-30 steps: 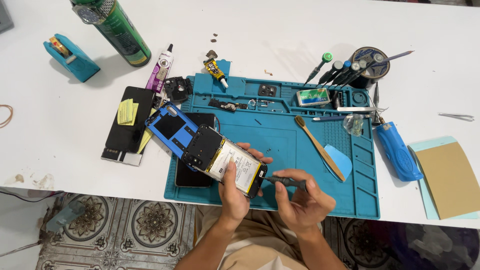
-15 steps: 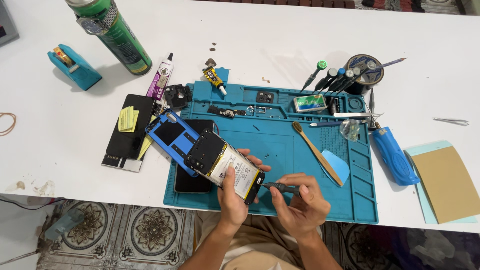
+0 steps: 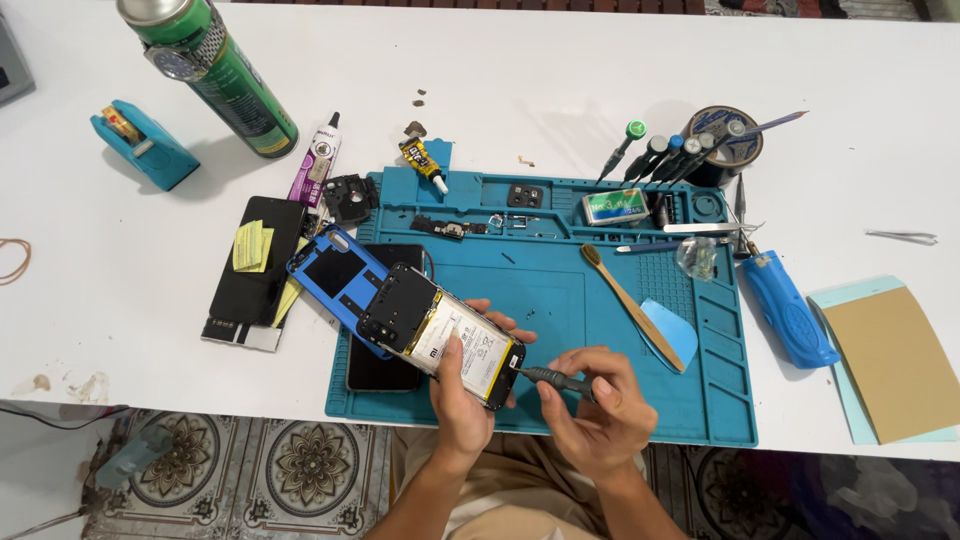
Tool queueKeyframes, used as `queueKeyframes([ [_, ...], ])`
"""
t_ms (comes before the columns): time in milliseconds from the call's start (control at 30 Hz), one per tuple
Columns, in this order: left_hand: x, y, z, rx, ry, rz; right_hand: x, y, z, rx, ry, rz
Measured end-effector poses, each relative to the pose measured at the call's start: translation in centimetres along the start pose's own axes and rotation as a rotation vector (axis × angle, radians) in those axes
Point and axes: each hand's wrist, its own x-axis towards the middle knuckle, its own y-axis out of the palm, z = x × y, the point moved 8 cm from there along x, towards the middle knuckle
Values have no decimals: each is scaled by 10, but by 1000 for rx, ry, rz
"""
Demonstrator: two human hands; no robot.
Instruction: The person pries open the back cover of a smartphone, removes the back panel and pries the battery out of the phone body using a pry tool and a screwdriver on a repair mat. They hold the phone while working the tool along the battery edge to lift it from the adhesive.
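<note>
Left hand (image 3: 462,400) grips opened phone (image 3: 440,335), right hand (image 3: 598,405) pinches screwdriver (image 3: 555,378), tip hidden.

Left hand (image 3: 462,400) grips opened phone (image 3: 440,335), back cover off, battery exposed, above teal work mat (image 3: 560,300). Right hand (image 3: 597,410) holds screwdriver (image 3: 553,378), tip at phone's lower edge.
</note>
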Motion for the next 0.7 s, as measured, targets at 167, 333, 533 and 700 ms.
queueKeyframes([
  [167,-1,1,0,38,-5,7,1,1,5,7,-55,37],
  [333,-1,1,0,53,-13,9,0,1,2,47,-27,14],
  [533,-1,2,0,70,-24,6,4,3,6,136,-14,54],
  [700,-2,2,-1,85,-21,6,4,-1,6,57,-34,15],
])
